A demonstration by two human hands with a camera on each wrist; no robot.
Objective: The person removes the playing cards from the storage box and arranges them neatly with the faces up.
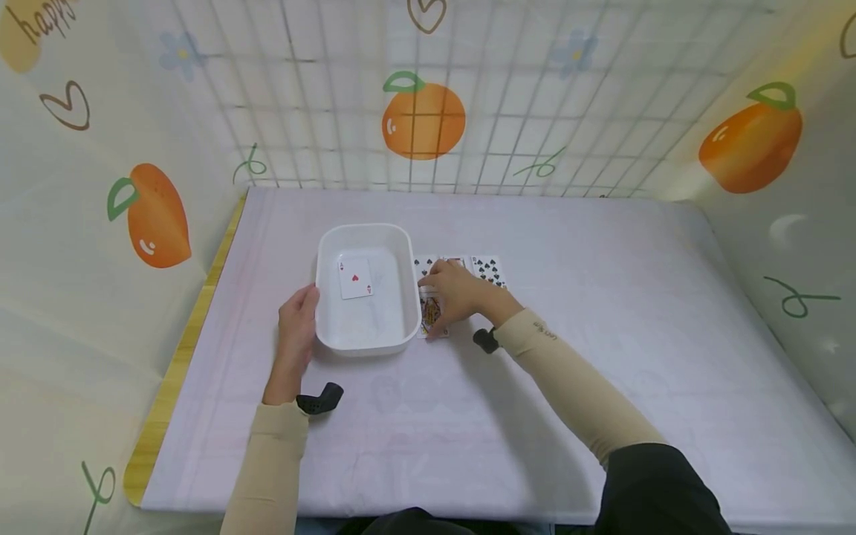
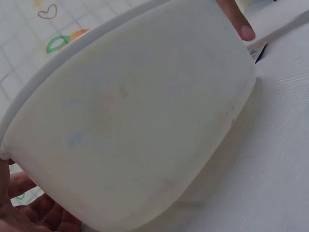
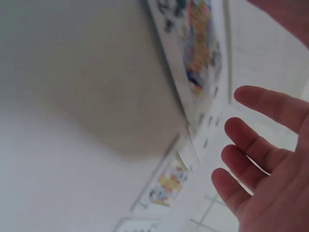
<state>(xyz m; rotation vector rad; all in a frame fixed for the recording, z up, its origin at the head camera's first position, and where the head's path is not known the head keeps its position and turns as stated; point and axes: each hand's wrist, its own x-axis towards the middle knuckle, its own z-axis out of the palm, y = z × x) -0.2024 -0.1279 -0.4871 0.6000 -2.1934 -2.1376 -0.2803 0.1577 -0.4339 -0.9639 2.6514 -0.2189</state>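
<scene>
At the left side of a white plastic tub (image 1: 399, 319), my left hand (image 1: 297, 319) grips the wall; in the left wrist view its curled fingers (image 2: 41, 208) show beside the tub. An ace of hearts (image 1: 355, 278) lies face up inside. My right hand (image 1: 458, 291) is over playing cards just right of the tub, its thumb at the lower edge of a face card (image 1: 430, 313). The right wrist view shows its fingers (image 3: 258, 145) extended and apart from the thumb, with the face card (image 3: 198, 43) near them. The hand partly hides the cards.
Beyond the right hand lie a black number card (image 1: 424, 264), a partly hidden face card (image 1: 455, 261) and a spade card (image 1: 488, 270) in a row. A pale cloth (image 1: 602, 297) covers the table. A wire grid (image 1: 521, 119) behind a printed curtain stands at the back.
</scene>
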